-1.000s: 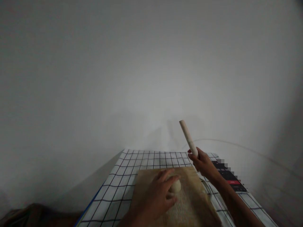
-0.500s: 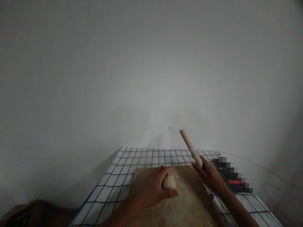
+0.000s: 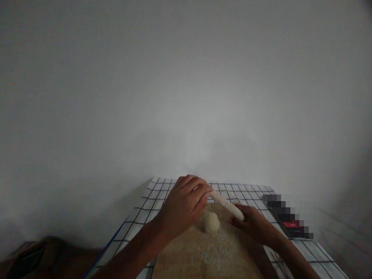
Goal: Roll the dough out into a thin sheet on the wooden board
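A pale wooden rolling pin slants between my two hands above the board. My left hand is closed round its far left end, which the fingers hide. At the near right end, my right hand grips the pin, thumb and fingers at its tip. Below the pin a round ball of dough rests on the floured wooden board, touched by neither hand as far as I can see. Loose flour is scattered in front of the dough.
A white cloth with black grid lines covers the table under the board. At the right edge lies a dark flat item with a red patch, partly pixelated. A plain wall rises behind. Dark brown objects stand low at the left.
My left hand has let go of the dough and moved up to take the rolling pin's other end. The pin has come down and tilted flatter. My right hand still holds it.
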The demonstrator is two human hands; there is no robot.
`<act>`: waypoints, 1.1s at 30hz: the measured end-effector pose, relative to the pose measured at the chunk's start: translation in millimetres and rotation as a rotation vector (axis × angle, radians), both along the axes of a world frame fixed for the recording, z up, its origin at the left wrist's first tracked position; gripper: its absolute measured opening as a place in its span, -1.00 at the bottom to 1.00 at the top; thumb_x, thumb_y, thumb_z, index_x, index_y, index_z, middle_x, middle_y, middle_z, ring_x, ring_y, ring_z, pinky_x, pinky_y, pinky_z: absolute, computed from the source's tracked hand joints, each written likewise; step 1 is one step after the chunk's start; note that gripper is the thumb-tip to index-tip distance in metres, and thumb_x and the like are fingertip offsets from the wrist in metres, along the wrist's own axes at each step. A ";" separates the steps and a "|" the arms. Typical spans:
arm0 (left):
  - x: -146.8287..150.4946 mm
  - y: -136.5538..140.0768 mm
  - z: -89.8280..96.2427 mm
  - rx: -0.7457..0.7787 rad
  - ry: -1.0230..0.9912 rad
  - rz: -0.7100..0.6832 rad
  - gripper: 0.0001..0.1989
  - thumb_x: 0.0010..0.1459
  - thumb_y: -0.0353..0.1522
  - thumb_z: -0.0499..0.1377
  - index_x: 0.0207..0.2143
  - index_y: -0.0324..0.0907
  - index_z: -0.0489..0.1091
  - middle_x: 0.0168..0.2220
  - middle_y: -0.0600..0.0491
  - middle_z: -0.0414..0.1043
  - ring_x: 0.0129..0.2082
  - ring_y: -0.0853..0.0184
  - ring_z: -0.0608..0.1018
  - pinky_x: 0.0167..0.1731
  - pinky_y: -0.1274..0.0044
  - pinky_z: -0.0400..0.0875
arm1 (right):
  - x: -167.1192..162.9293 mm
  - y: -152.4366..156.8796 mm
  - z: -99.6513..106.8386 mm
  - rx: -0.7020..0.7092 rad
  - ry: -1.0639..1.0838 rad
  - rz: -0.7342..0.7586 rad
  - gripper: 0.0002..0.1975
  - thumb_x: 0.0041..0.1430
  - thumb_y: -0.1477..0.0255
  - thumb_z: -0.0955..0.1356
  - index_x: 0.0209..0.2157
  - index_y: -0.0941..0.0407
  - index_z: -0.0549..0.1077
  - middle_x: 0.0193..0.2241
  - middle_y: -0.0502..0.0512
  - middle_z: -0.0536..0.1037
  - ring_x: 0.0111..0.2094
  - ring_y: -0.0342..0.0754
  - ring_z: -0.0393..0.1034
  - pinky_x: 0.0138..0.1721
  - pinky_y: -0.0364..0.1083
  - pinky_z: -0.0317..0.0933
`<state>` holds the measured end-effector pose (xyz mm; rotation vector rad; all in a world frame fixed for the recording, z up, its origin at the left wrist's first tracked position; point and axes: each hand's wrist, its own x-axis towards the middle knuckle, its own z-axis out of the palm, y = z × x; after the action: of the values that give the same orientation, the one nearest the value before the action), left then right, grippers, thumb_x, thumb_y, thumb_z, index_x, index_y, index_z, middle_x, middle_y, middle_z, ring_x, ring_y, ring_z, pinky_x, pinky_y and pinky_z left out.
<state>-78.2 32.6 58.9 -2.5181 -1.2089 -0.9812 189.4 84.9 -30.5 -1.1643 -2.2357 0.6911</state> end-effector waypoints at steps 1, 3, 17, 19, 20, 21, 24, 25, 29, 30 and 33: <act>1.2 3.5 2.8 0.000 0.052 0.017 -0.76 0.40 -0.33 -0.02 -0.09 -0.09 0.43 -0.09 0.04 0.50 -0.01 0.23 0.43 0.06 0.32 0.22 | -3.0 -4.0 5.1 0.006 -0.023 0.036 -0.82 0.18 0.28 0.34 -0.30 0.09 0.48 -0.40 -0.01 0.53 -0.42 -0.08 0.33 -0.42 -0.14 0.11; 2.6 10.3 0.3 -0.051 0.158 0.076 -0.73 0.41 -0.30 -0.04 -0.15 -0.10 0.45 -0.18 0.04 0.53 -0.10 0.23 0.49 -0.02 0.34 0.25 | -8.1 -10.6 14.8 0.045 -0.107 0.040 -0.83 0.20 0.27 0.35 -0.31 0.08 0.48 -0.40 -0.01 0.54 -0.43 -0.08 0.36 -0.42 -0.14 0.10; -15.0 -3.2 -29.5 -0.374 0.049 0.289 -0.42 0.42 -0.11 -0.21 -0.55 -0.14 0.32 -0.59 0.11 0.35 -0.56 0.36 0.38 -0.48 0.49 0.00 | -11.3 -19.5 55.8 0.247 -0.235 0.051 -0.68 0.31 0.11 0.30 -0.32 0.06 0.49 -0.46 -0.04 0.52 -0.46 -0.10 0.37 -0.43 -0.13 0.04; -13.8 -2.2 -29.8 -0.417 0.016 0.314 -0.41 0.41 -0.09 -0.20 -0.58 -0.14 0.30 -0.64 0.12 0.28 -0.60 0.38 0.33 -0.51 0.48 -0.06 | -11.8 -10.7 59.9 0.170 -0.176 0.051 -0.47 0.42 0.08 0.11 -0.38 0.07 0.49 -0.56 -0.03 0.48 -0.51 -0.11 0.35 -0.45 -0.13 0.04; -13.1 -1.8 -30.1 -0.436 0.001 0.321 -0.41 0.41 -0.09 -0.20 -0.58 -0.14 0.30 -0.64 0.13 0.27 -0.61 0.38 0.32 -0.51 0.48 -0.08 | -12.7 -5.6 61.9 0.151 -0.157 0.042 -0.41 0.44 0.08 0.04 -0.39 0.08 0.50 -0.59 -0.02 0.46 -0.52 -0.11 0.35 -0.44 -0.13 0.05; -12.5 -1.7 -30.5 -0.455 -0.009 0.327 -0.42 0.40 -0.09 -0.19 -0.58 -0.14 0.30 -0.64 0.13 0.27 -0.60 0.38 0.31 -0.51 0.49 -0.09 | -14.1 -0.7 63.6 0.143 -0.152 0.033 -0.38 0.45 0.08 0.02 -0.38 0.09 0.51 -0.59 -0.01 0.46 -0.53 -0.10 0.35 -0.44 -0.13 0.06; -13.6 -1.7 -34.6 -0.500 -0.012 0.364 -0.42 0.39 -0.08 -0.17 -0.60 -0.15 0.28 -0.63 0.13 0.27 -0.60 0.39 0.30 -0.51 0.49 -0.10 | -20.3 9.0 65.3 0.135 -0.196 0.043 -0.44 0.43 0.10 0.06 -0.34 0.09 0.52 -0.58 0.00 0.47 -0.56 -0.11 0.35 -0.46 -0.14 0.06; -14.9 -1.5 -37.4 -0.507 -0.007 0.372 -0.42 0.39 -0.08 -0.17 -0.61 -0.15 0.27 -0.64 0.13 0.25 -0.61 0.39 0.29 -0.51 0.49 -0.10 | -22.5 10.3 64.5 0.127 -0.210 0.054 -0.47 0.43 0.13 0.07 -0.32 0.09 0.52 -0.57 0.00 0.48 -0.57 -0.12 0.35 -0.46 -0.14 0.06; -22.6 2.9 -56.1 -0.510 0.006 0.354 -0.46 0.39 -0.13 -0.17 -0.57 -0.14 0.29 -0.62 0.13 0.27 -0.58 0.38 0.32 -0.52 0.50 -0.07 | -28.7 13.2 56.8 0.089 -0.236 0.115 -0.62 0.41 0.28 0.12 -0.16 0.07 0.52 -0.58 -0.03 0.49 -0.60 -0.15 0.33 -0.46 -0.15 0.06; -24.3 5.1 -62.1 -0.512 0.009 0.351 -0.47 0.39 -0.14 -0.17 -0.56 -0.13 0.31 -0.60 0.12 0.29 -0.57 0.37 0.34 -0.51 0.50 -0.04 | -29.5 15.1 54.3 0.075 -0.241 0.132 -0.64 0.40 0.30 0.13 -0.12 0.07 0.51 -0.60 -0.04 0.48 -0.61 -0.15 0.33 -0.46 -0.15 0.07; -27.7 12.8 -80.1 -0.488 -0.020 0.305 -0.56 0.39 -0.21 -0.15 -0.42 -0.11 0.41 -0.44 0.07 0.44 -0.40 0.30 0.46 -0.40 0.50 0.18 | -31.5 24.5 46.4 0.016 -0.263 0.166 -0.64 0.37 0.37 0.13 -0.04 0.07 0.50 -0.63 -0.07 0.45 -0.63 -0.15 0.33 -0.44 -0.15 0.10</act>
<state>-105.9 45.4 -21.2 -2.5341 -1.9689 -0.7031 158.0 109.4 15.9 -1.1255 -2.5758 0.6127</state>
